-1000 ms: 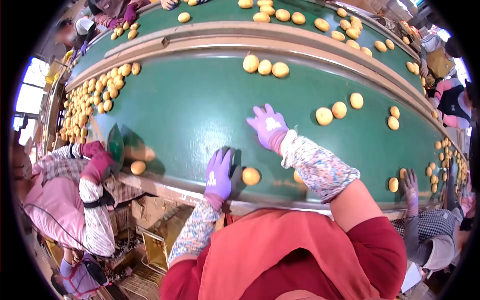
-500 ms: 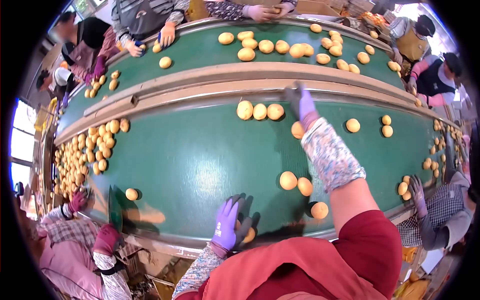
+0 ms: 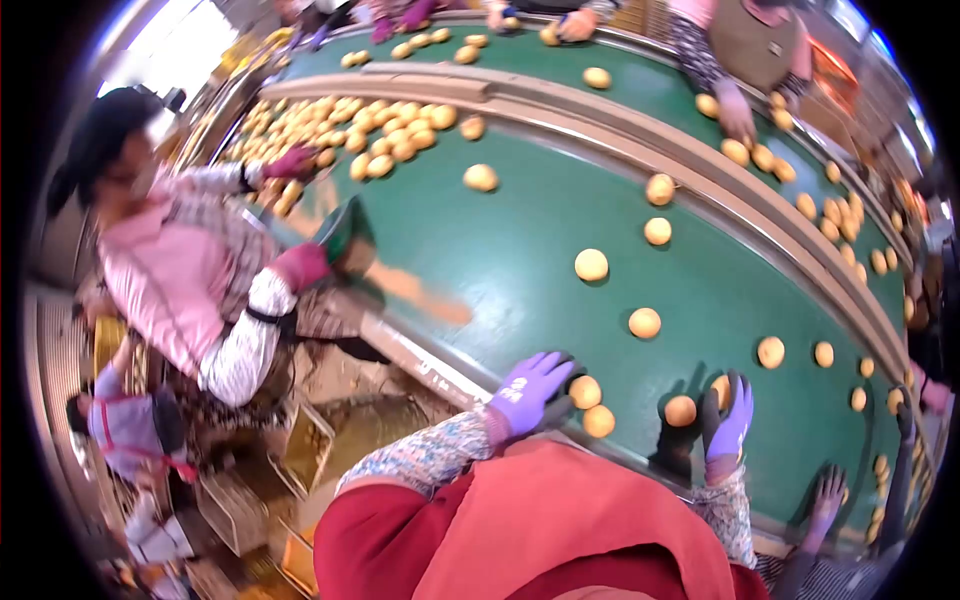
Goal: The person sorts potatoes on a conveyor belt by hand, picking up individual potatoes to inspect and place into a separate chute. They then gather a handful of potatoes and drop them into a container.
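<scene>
A pair of potatoes [image 3: 585,392] lies on the near side of the green belt [image 3: 450,240], just right of the left hand [image 3: 530,392], whose fingers are stretched out and loose. The right hand [image 3: 733,415] is beside a partly hidden potato [image 3: 720,386]; I cannot tell if its fingers grasp it. A loose potato [image 3: 680,411] sits between the hands. Scattered potatoes [image 3: 591,265] lie beyond; a heap [image 3: 340,122] fills the far left. At left, a co-worker's gloved hand [image 3: 302,266] holds a dark green panel [image 3: 345,235]; another person's hand [image 3: 826,495] lies at near right. A wooden divider [image 3: 580,120] blocks off the far belt [image 3: 650,95].
</scene>
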The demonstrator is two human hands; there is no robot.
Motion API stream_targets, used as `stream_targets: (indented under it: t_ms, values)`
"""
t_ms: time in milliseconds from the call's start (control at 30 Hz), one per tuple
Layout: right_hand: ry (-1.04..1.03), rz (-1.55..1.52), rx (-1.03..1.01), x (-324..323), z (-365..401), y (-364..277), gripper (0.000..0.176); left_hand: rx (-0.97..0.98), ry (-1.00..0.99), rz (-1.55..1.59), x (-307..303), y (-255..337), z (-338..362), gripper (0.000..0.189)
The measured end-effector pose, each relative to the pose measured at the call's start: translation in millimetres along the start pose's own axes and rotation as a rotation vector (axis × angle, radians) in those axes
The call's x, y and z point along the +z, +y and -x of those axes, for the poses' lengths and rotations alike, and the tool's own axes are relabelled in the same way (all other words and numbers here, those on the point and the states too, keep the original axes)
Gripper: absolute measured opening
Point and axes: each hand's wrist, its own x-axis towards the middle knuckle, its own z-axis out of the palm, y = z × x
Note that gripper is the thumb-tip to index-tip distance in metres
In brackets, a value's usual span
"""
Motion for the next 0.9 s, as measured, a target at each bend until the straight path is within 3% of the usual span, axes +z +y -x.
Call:
stream_targets:
  t_ms: [33, 100, 167, 300, 333, 367, 400, 467, 500, 600, 633, 667, 733, 767, 800, 833, 900]
  values:
    - [-0.034, -0.077, 0.032, 5.5, 9.5, -6.3, 0.05, -0.065, -0.099, 0.079, 1.5, 1.4, 3.8, 0.054]
    - [-0.228, 0.186, -0.154, 13.5, 23.7, -53.0, 0.051, -0.105, -0.102, 0.242, 15.9, 17.3, 7.4, 0.051]
    - [-0.367, -0.258, -0.201, 35.2, 40.3, -82.8, 0.053, -0.025, -0.092, 0.292, 25.2, 16.9, 7.5, 0.046]
    - [-0.323, -0.145, -0.503, 2.9, 54.5, -111.3, 0.057, 0.11, 0.005, 0.296, 0.9, 8.7, 19.3, 0.041]
    - [-0.373, -0.04, -0.456, -7.9, 57.6, -98.1, 0.058, 0.059, 0.092, 0.232, 2.6, -8.6, 27.1, 0.037]
    - [-0.299, 0.012, -0.411, -8.8, 74.5, -65.2, 0.059, -0.13, 0.018, 0.234, -24.3, -0.1, 29.5, 0.033]
    - [-0.288, 0.095, -0.372, -18.6, 84.0, -55.9, 0.06, -0.025, 0.208, 0.078, -35.7, -4.2, 43.0, 0.03]
    - [-0.267, 0.163, -0.263, -29.1, 99.8, -43.5, 0.059, -0.392, 0.414, 0.393, -40.3, -20.6, 69.5, 0.029]
    - [-0.264, 0.139, -0.21, -22.4, 99.1, -46.8, 0.058, -0.408, 0.494, 0.135, -45.3, -39.8, 75.8, 0.03]
    - [-0.259, 0.01, -0.239, -3.1, 99.5, -59.0, 0.055, -0.509, 0.548, 0.225, -58.2, -35.6, 71.1, 0.035]
    - [-0.386, -0.135, -0.242, -0.1, 95.3, -71.1, 0.055, -0.612, 0.449, 0.422, -64.1, -15.4, 65.9, 0.039]
    - [-0.391, -0.191, -0.304, 1.8, 88.4, -82.3, 0.056, -0.355, 0.414, 0.073, -37.4, -53.2, 73.1, 0.046]
    - [-0.304, -0.147, -0.44, 11.5, 72.9, -87.6, 0.056, -0.026, 0.29, 0.044, -33.4, -35.9, 49.0, 0.041]
    - [-0.211, -0.046, -0.505, 16.5, 66.2, -85.8, 0.055, -0.039, 0.182, 0.036, -25.4, -32.2, 44.9, 0.041]
    - [-0.245, -0.08, -0.402, 7.6, 55.0, -104.2, 0.054, -0.028, 0.208, 0.009, -9.8, -29.4, 47.0, 0.041]
    - [-0.123, 0.059, -0.393, 12.7, 52.3, -94.5, 0.054, -0.005, 0.189, -0.019, -4.0, -25.9, 49.8, 0.044]
    - [-0.128, -0.077, -0.11, 36.5, 59.3, -83.5, 0.056, 0.012, 0.047, -0.034, -13.0, -16.9, 53.0, 0.048]
